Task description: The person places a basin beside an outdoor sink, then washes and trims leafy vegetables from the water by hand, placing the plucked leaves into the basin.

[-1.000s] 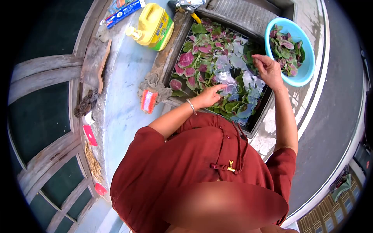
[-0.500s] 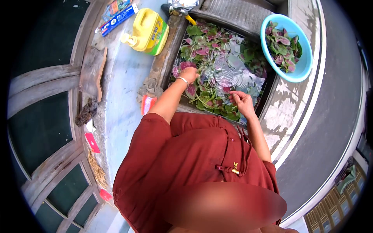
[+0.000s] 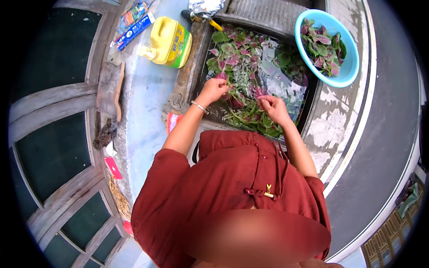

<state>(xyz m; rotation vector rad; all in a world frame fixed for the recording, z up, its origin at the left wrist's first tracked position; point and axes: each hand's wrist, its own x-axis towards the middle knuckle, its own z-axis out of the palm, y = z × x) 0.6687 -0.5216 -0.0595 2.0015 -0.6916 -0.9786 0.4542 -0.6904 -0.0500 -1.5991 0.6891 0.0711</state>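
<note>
Red and green leafy vegetables (image 3: 234, 47) float in water in a dark stone sink (image 3: 196, 67). My left hand (image 3: 213, 90), with a bracelet on its wrist, is closed on leafy stems over the sink's left part. Right of it my right hand (image 3: 273, 108) pinches a reddish leaf above the greens near the front. More leaves lie under the water at the sink's right side. A light blue basin (image 3: 351, 69) holding similar leaves rests at the sink's upper right corner.
A yellow pump bottle (image 3: 167, 44) stands left of the sink, below a yellow-tipped tap (image 3: 215, 25). An orange and white sponge (image 3: 173, 121) lies by a grey cloth (image 3: 176, 102). Further left are a blue box (image 3: 135, 31) and wooden window frames (image 3: 53, 100).
Over the last second my left hand has moved left and closed on leafy stems. My right hand has come from beside the basin down to the front greens and pinched a leaf.
</note>
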